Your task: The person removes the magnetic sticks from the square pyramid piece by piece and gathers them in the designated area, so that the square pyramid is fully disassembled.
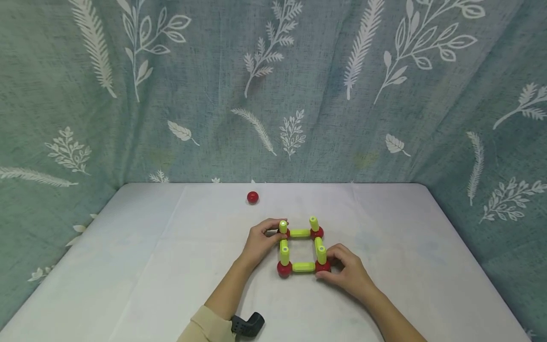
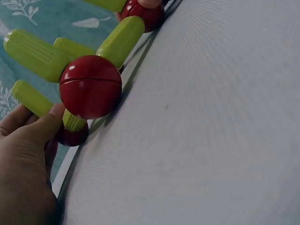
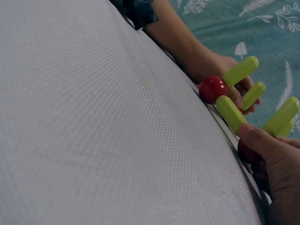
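A square frame of yellow-green rods (image 1: 304,267) and red balls (image 1: 284,269) rests on the table, with a short rod (image 1: 314,223) standing up from each corner ball. My left hand (image 1: 261,241) grips the far left corner ball between thumb and fingers. At the near right corner, my right hand (image 1: 348,271) holds the red ball (image 1: 322,266), thumb in front and fingers behind. The left wrist view shows the near left ball (image 2: 90,87) large, with the left thumb beyond it. In the right wrist view the right thumb presses at the joint of a rod (image 3: 229,114) and its ball.
A loose red ball (image 1: 252,197) lies near the far edge of the white-covered table (image 1: 171,266). Green-blue leaf-patterned cloth (image 1: 316,118) hangs behind and along both sides. A dark band with a device (image 1: 249,326) sits on the left wrist.
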`<state>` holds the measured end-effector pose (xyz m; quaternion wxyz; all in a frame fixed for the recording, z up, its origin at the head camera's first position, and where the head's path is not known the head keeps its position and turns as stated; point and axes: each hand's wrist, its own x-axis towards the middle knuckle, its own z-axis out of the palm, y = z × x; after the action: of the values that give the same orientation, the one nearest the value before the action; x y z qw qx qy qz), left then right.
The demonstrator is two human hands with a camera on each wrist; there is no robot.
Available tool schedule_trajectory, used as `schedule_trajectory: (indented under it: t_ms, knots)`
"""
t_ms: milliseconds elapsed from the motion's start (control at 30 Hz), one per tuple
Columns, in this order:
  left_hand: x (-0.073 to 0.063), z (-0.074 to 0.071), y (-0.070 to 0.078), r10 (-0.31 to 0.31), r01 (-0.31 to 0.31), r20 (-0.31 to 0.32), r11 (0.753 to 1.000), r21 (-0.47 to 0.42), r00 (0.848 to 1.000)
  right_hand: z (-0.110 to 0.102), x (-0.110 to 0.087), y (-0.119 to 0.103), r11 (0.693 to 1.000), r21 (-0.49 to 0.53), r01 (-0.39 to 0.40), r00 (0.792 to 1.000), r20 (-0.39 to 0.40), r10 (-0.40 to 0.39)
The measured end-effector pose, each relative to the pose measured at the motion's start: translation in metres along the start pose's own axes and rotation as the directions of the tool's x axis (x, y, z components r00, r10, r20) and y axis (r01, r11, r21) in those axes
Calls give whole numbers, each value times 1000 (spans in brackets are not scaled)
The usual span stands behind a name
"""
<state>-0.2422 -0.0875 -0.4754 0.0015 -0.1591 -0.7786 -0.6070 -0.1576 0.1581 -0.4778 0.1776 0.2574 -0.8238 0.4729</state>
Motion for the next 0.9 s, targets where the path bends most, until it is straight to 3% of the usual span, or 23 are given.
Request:
schedule_trajectory:
  t_ms: [267, 467, 667, 900]
  knots:
    - [2, 2, 0, 73, -71, -36, 996, 48, 997, -8, 7, -29, 1000, -10, 9, 1000, 2, -9]
    - [2, 2, 1, 10, -10, -121, 1000, -2, 993, -8, 8, -29, 1000, -8, 24, 1000, 0, -24]
    - [2, -1, 1, -71, 68, -146, 997, -26, 987, -8, 8, -28, 1000, -3, 8, 1000, 1, -8]
    - [0, -12, -1, -53, 49, -128, 998, -32, 990, -8, 8, -29, 1000, 2, 2, 1000, 8, -2]
